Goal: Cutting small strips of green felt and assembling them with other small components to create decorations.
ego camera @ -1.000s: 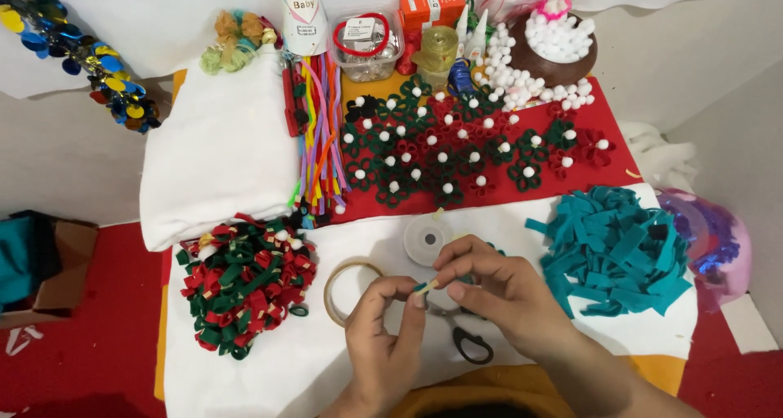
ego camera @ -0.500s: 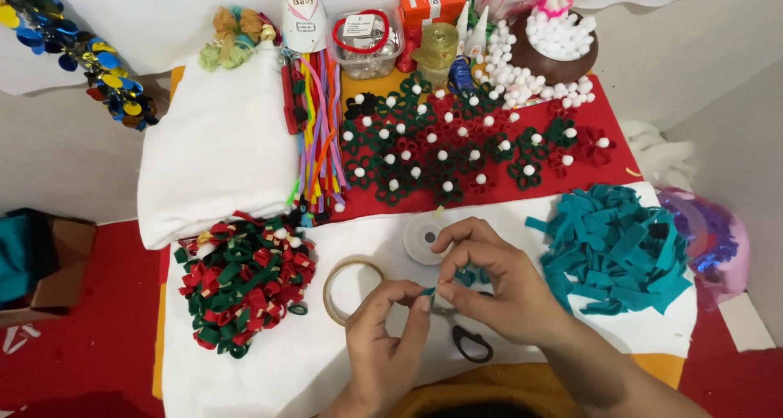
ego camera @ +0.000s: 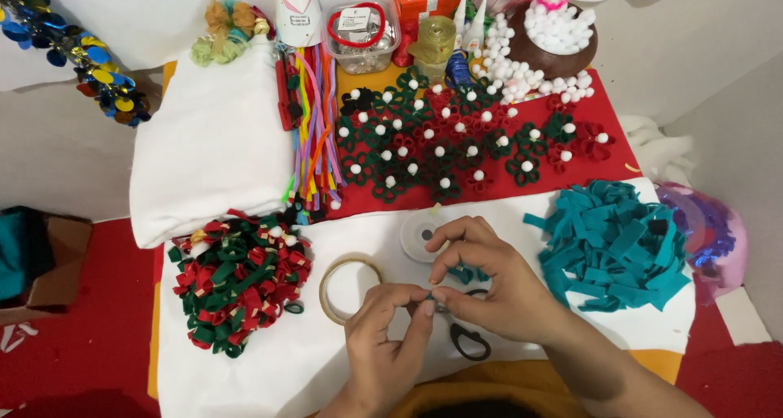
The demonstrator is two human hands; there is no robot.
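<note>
My left hand [ego camera: 390, 332] and my right hand [ego camera: 489, 279] meet fingertip to fingertip low in the head view, pinching a small teal felt strip [ego camera: 465, 274] between them. The strip is mostly hidden by my fingers. A brown tape ring [ego camera: 328, 281] lies just left of my left hand. Black-handled scissors [ego camera: 470, 342] lie under my right hand. A white tape spool [ego camera: 418, 234] sits just beyond my right fingers. A pile of teal felt strips [ego camera: 616, 243] lies to the right.
A heap of red and green felt loops [ego camera: 238, 275] lies at left. Red and green felt flowers with white pompoms [ego camera: 457, 145] cover a red cloth [ego camera: 608, 169]. Coloured pipe cleaners [ego camera: 314, 124], a folded white cloth [ego camera: 208, 141], a pompom bowl [ego camera: 563, 47] and jars stand beyond.
My fingers have drawn closer together around the teal strip, and my right hand has shifted slightly left and down over it. Nothing else on the table moved.
</note>
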